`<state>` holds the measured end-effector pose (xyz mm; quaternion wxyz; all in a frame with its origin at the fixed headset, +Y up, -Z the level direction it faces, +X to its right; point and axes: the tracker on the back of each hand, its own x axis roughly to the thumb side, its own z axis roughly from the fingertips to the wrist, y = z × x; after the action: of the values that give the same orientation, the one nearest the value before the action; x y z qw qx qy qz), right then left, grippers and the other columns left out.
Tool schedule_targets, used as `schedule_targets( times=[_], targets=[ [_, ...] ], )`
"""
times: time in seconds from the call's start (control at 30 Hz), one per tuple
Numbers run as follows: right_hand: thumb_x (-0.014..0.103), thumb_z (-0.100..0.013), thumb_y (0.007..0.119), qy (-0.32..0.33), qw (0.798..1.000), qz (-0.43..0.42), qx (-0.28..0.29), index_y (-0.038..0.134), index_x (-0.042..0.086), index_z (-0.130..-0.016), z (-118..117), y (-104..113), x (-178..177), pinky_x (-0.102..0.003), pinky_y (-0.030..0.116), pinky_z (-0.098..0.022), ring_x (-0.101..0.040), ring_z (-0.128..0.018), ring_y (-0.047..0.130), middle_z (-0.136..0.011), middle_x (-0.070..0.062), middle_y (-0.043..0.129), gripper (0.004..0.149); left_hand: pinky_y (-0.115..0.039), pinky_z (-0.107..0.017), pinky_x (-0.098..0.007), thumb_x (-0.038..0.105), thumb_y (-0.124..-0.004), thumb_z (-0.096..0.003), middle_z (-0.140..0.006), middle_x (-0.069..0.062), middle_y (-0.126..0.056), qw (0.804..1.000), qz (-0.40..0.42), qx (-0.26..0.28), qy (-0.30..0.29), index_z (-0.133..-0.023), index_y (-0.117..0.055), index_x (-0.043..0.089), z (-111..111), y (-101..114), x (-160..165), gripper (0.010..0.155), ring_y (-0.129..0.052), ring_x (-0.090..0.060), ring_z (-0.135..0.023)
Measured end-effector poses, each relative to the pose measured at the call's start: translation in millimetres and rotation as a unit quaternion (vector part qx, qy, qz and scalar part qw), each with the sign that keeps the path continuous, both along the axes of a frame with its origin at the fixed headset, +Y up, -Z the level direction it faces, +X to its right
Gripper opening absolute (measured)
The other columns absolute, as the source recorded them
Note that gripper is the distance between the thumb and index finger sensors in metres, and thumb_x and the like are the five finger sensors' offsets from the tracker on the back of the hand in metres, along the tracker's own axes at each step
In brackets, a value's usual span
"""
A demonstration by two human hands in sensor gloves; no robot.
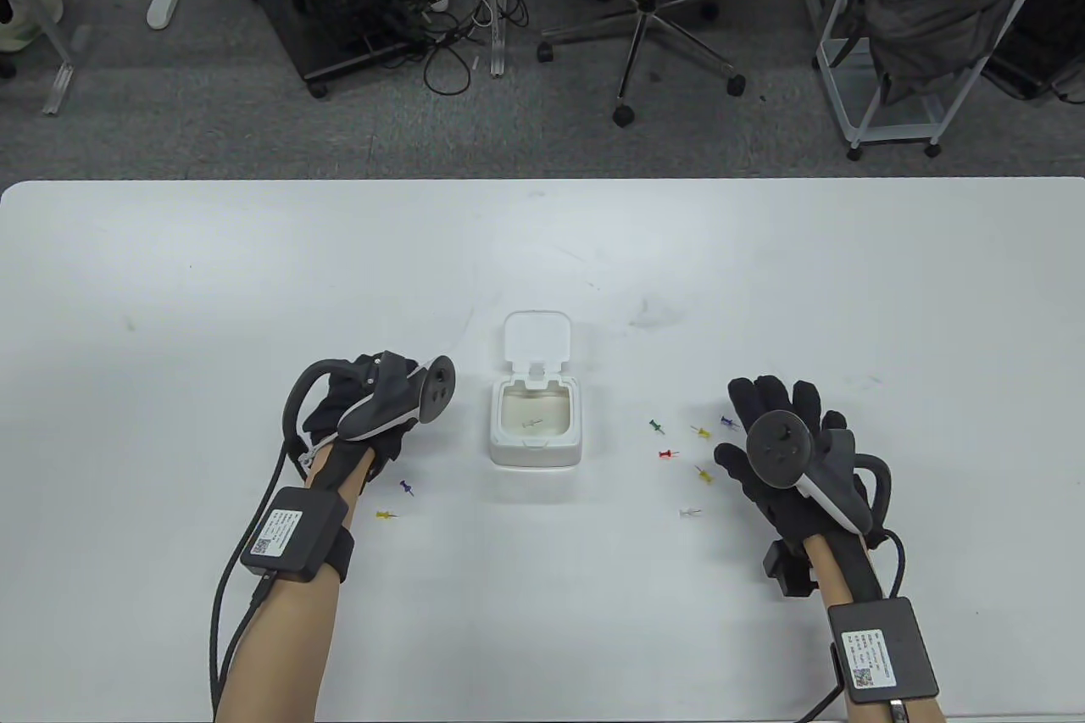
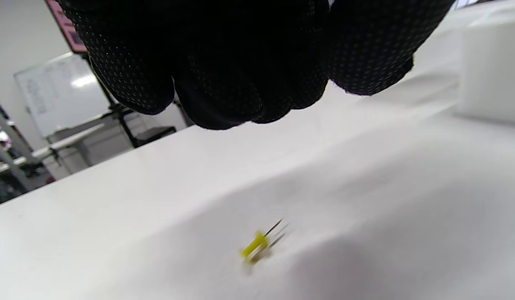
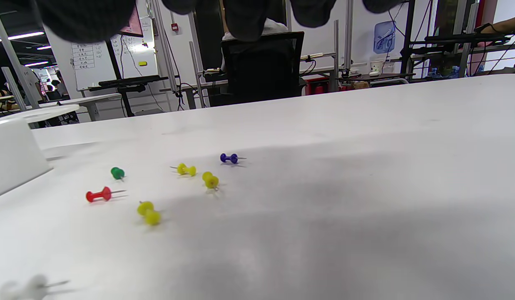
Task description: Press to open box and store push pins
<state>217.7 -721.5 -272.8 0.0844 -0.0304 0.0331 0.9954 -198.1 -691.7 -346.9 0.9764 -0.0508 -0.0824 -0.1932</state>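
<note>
The white box [image 1: 536, 452] stands open at the table's middle, its lid [image 1: 537, 337] tipped back, and a clear pin [image 1: 532, 423] lies inside. My left hand [image 1: 331, 409] hovers left of the box, its fingers [image 2: 240, 83] curled into a fist with nothing showing in them. A purple pin [image 1: 408, 488] and a yellow pin [image 1: 386, 515] lie by its wrist. My right hand [image 1: 776, 409] is spread flat right of the box, beside loose pins: green [image 1: 653, 424], red [image 1: 668, 454], purple [image 1: 727, 421], two yellow ones [image 1: 704, 472] and a white one [image 1: 689, 513].
The table [image 1: 169, 291] is white with its far edge near the top third of the table view. Beyond it on the floor stand an office chair [image 1: 653, 2], a wire cart [image 1: 924, 36] and tangled cables [image 1: 449, 19].
</note>
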Motion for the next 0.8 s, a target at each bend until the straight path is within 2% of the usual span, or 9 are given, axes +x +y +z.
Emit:
schedule_targets(
  times=[0.2,0.43,0.57,0.8],
  targets=[
    [0.055,-0.043,0.063,-0.002,1.0,0.0,-0.002,0.032,0.036,-0.105,0,0,0,-0.07,0.034,-0.075,-0.046,-0.111,0.033,-0.123,-0.006,0.038,0.072,-0.085,-0.067,-0.046,0.05,-0.078,-0.0475,-0.092,0.005,-0.093,0.999,-0.007,-0.03,0.033,-0.093,-0.082,0.03,-2,-17,-21,0.05,-0.102,-0.016,-0.068],
    [0.055,-0.043,0.063,-0.001,1.0,0.002,-0.003,0.031,0.036,-0.105,-1,0,-1,-0.07,0.034,-0.075,-0.046,-0.111,0.033,-0.123,-0.005,0.037,0.072,-0.085,-0.067,-0.046,0.049,-0.08,-0.0472,-0.09,0.006,-0.095,0.997,-0.034,-0.05,0.049,-0.091,-0.083,0.031,-2,-30,-27,0.047,-0.102,-0.015,-0.066],
    [0.055,-0.043,0.063,-0.003,1.0,0.002,-0.004,0.031,0.036,-0.105,0,0,-1,-0.07,0.034,-0.075,-0.045,-0.111,0.033,-0.123,-0.005,0.037,0.072,-0.087,-0.066,-0.045,0.048,-0.081,-0.0464,-0.086,0.008,-0.097,0.997,-0.057,-0.029,0.039,-0.088,-0.085,0.033,0,-38,-25,0.044,-0.103,-0.013,-0.063],
    [0.055,-0.043,0.063,-0.003,1.0,0.002,-0.005,0.031,0.036,-0.105,0,0,-1,-0.07,0.034,-0.075,-0.045,-0.111,0.033,-0.123,-0.005,0.037,0.072,-0.088,-0.064,-0.044,0.046,-0.079,-0.0463,-0.078,0.01,-0.099,0.997,-0.057,-0.029,0.035,-0.081,-0.087,0.033,1,-41,-23,0.038,-0.104,-0.012,-0.057]
  ],
)
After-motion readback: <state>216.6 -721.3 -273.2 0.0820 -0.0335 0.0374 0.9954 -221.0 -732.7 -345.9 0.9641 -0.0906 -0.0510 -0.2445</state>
